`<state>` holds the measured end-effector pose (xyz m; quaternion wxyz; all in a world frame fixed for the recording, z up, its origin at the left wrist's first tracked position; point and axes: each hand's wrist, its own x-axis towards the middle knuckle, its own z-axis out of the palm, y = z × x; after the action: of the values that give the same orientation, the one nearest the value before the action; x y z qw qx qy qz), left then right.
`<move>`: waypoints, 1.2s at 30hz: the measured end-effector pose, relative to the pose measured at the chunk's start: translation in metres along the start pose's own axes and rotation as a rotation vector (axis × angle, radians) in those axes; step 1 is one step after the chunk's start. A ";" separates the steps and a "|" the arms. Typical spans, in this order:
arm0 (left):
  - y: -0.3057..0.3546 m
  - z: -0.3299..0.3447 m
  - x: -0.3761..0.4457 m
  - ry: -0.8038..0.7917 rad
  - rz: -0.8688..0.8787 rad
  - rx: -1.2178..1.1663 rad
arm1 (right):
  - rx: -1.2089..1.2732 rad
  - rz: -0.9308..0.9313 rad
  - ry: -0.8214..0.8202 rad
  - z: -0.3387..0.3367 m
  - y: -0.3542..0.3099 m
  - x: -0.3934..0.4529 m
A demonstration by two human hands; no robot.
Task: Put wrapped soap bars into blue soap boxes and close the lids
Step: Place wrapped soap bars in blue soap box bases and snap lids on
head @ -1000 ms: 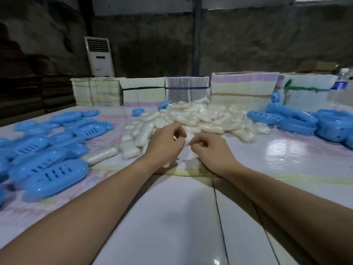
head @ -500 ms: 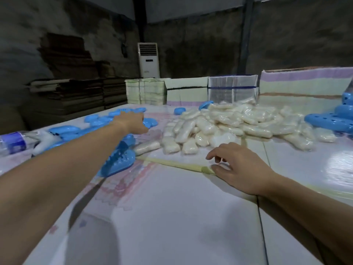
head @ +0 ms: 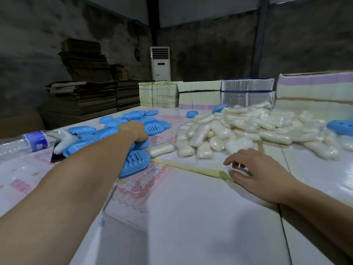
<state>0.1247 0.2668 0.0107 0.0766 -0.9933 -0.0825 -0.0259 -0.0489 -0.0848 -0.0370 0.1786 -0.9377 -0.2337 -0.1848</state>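
Observation:
Many blue soap boxes [head: 133, 159] lie in a heap on the left of the white table [head: 191, 217]. My left hand [head: 133, 131] reaches into that heap, its fingers curled down over one blue soap box [head: 141, 145]; the fingertips are hidden. A big pile of wrapped white soap bars [head: 238, 129] covers the middle of the table, and one wrapped bar [head: 161, 150] lies apart beside the blue boxes. My right hand [head: 257, 175] rests on the table in front of the soap pile, fingers loosely spread, holding nothing.
A clear water bottle [head: 28, 143] lies at the left edge beside a dark flat object [head: 55, 156]. More blue boxes [head: 342, 127] sit at the far right. Stacked cartons [head: 246, 92] line the table's back edge. A strip of yellow tape [head: 193, 168] crosses the table.
My hands were together in front of the soap pile. The left one has swung out to the blue boxes and settled on one; the right has dropped flat onto the table. My view turned left.

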 end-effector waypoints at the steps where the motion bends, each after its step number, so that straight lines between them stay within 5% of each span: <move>1: 0.002 -0.002 0.000 0.041 0.029 0.069 | 0.004 0.002 -0.002 0.000 0.000 0.000; 6: 0.013 -0.019 -0.003 0.421 0.111 0.290 | 0.015 0.031 -0.003 0.000 0.002 0.002; 10: 0.032 -0.045 -0.014 0.718 0.171 -0.041 | 0.028 0.060 0.004 -0.001 0.004 0.002; 13: 0.067 -0.061 -0.038 0.757 0.252 -0.310 | 0.044 0.109 0.048 -0.002 0.006 0.003; 19: 0.124 -0.060 -0.077 0.561 0.401 -0.643 | 0.194 0.240 0.254 -0.009 0.011 0.002; 24: 0.161 -0.029 -0.110 0.168 0.440 -1.070 | 0.306 0.428 0.434 -0.019 0.031 -0.003; 28: 0.166 -0.006 -0.126 -0.178 0.575 -0.876 | 0.275 0.513 0.335 -0.018 0.047 -0.003; 36: 0.142 -0.012 -0.126 -0.081 0.795 -0.769 | 0.063 0.359 0.095 -0.012 0.061 0.011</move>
<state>0.0236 0.1065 -0.0070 -0.2908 -0.9047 0.3111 0.0149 -0.0124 -0.1362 -0.0367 0.2489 -0.9485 -0.0596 -0.1865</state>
